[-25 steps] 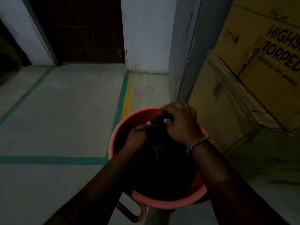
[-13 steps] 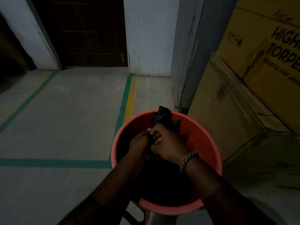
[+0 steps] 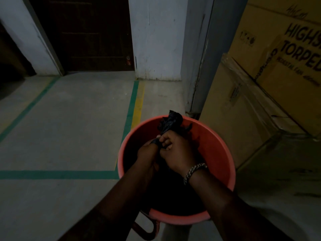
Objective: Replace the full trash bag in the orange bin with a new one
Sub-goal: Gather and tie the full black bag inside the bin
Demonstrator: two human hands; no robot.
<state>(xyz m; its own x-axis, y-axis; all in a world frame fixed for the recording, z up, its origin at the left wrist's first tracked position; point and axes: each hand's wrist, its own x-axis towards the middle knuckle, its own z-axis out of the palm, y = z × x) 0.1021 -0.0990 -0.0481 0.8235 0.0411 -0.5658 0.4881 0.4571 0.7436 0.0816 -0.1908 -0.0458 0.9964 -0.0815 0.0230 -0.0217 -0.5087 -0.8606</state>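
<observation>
Orange plastic bin (image 3: 219,154) on a grey floor (image 3: 69,129), seen from above; near rim partly covered by two forearms, dark red handle (image 3: 145,231) showing only in part at the bottom edge.

Inside the bin, black trash bag (image 3: 171,121) — neck gathered and twisted into a crumpled tuft reaching just past the far rim, body lost in deep shadow below. Fullness of the bag impossible to judge in this light.

Left hand (image 3: 147,152) curled round the twisted neck low down, most fingers hidden behind the plastic and the other hand. Right hand (image 3: 178,151) closed on the same neck just beside it, knuckles upward, fingertips tucked under; braided bracelet (image 3: 195,171) at the wrist. Hands touching, both over the bin's mouth.

Right of the bin, stacked cardboard boxes (image 3: 251,105) standing close by — printed lettering cut off at the frame edge. Behind, grey door frame (image 3: 198,58), white wall (image 3: 156,40) and dark door (image 3: 83,35), panel detail barely legible.

On the floor, green tape (image 3: 59,174) running up to the bin's left side, yellow line (image 3: 139,100) alongside a second green strip.
</observation>
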